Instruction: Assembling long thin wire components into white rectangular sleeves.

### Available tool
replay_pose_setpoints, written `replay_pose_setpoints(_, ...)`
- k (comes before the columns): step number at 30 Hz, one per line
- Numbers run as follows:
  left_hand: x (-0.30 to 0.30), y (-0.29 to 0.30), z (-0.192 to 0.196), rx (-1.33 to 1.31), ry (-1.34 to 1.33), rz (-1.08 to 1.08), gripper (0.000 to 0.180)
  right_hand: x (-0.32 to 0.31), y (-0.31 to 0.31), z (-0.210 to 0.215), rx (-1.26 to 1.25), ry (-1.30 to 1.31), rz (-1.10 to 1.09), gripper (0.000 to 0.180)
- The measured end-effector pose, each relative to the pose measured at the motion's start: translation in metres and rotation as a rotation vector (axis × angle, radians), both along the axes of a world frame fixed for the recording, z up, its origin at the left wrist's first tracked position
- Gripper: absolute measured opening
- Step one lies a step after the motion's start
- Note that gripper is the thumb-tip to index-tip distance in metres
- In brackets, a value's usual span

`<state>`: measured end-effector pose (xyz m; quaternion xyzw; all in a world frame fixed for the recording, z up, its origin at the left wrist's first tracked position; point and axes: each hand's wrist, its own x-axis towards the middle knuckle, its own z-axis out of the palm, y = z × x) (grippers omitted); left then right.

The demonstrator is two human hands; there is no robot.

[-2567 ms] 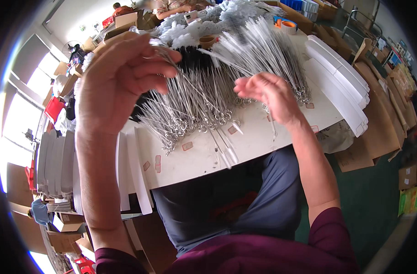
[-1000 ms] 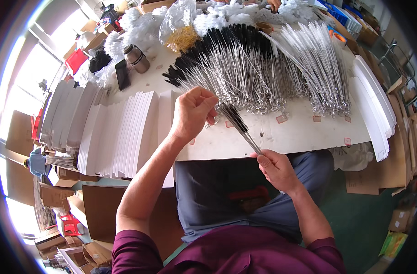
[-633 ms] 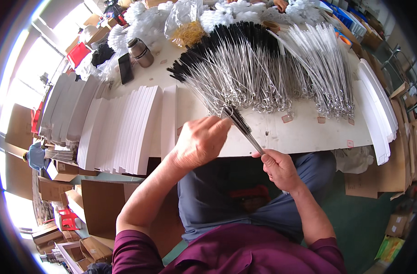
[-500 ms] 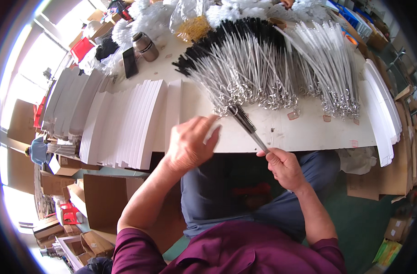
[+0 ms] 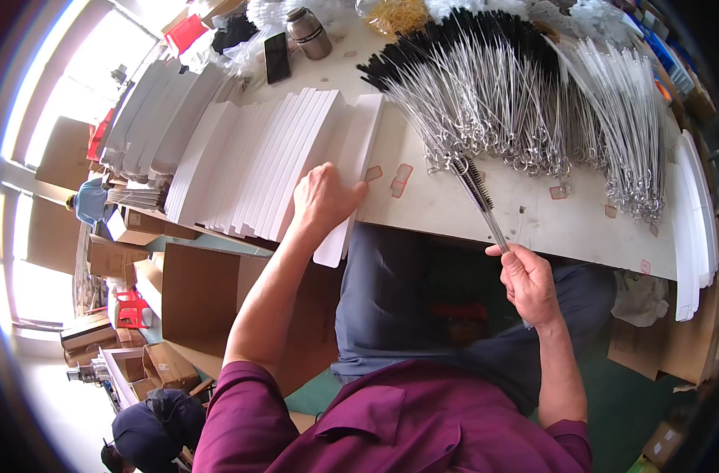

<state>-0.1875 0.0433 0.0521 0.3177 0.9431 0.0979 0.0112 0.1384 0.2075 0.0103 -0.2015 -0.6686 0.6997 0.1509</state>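
- Right hand [image 5: 530, 285]: closed around the lower ends of thin black-bristled metal wire brushes [image 5: 475, 188], at the white table's [image 5: 432, 209] front edge.
- Left hand [image 5: 325, 197]: fingers curled over the long white cardboard box [image 5: 361, 138]; grip cannot be determined.
- Beyond the bristle tips: dense pile of ring-ended metal brushes [image 5: 493, 106], blocking the way across.
- Left: row of long white boxes [image 5: 249, 158]; behind, black phone [image 5: 277, 59], steel-grey bottle [image 5: 309, 35].

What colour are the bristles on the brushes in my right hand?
The bristles are black; best in head view.
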Motion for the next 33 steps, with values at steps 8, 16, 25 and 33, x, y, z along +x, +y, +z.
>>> replay_pose_setpoints(8, -0.001, -0.014, 0.009, 0.899, -1.282, 0.21, 0.048, 0.006, -0.002, 0.002, 0.008, -0.048, -0.011, 0.038)
replay_pose_setpoints(16, 0.011, -0.004, -0.004, 1.246, -1.567, 0.057, 0.062, 0.004, -0.019, 0.021, 0.053, -0.053, 0.111, 0.037)
replay_pose_setpoints(25, 0.01, 0.008, 0.001, 1.385, -1.368, 0.018, 0.054, 0.012, -0.035, 0.038, 0.032, -0.119, 0.247, 0.026)
replay_pose_setpoints(33, 0.015, 0.009, 0.007, 1.489, -1.395, 0.001, 0.052, 0.007, -0.034, 0.035, 0.155, -0.182, 0.299, 0.018)
